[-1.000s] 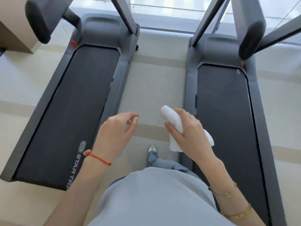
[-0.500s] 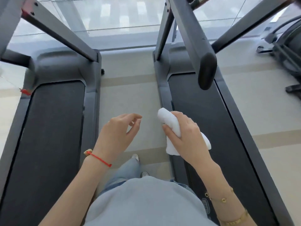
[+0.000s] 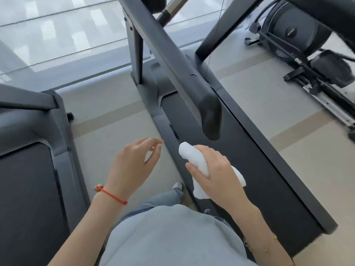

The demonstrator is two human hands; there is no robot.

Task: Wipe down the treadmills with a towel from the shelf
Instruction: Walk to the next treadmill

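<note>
treadmills are sitting on both sides of me: left treadmill [image 3: 32, 169] at the near left, right treadmill [image 3: 249, 160] running from near right to far centre. my left hand [image 3: 132, 166] is hovering over the floor between them, fingers loosely curled, holding nothing. my right hand [image 3: 215, 169] is gripping the rolled white towel [image 3: 194, 158] above the right machine's left edge. no wiping yet, i judge; next i am needing to raise the towel to the handrail [image 3: 172, 60] just beyond.

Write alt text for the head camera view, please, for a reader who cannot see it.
A person's right hand grips a rolled white towel above the right treadmill, near its handrail. The empty left hand hovers over the floor between two treadmills.
</note>
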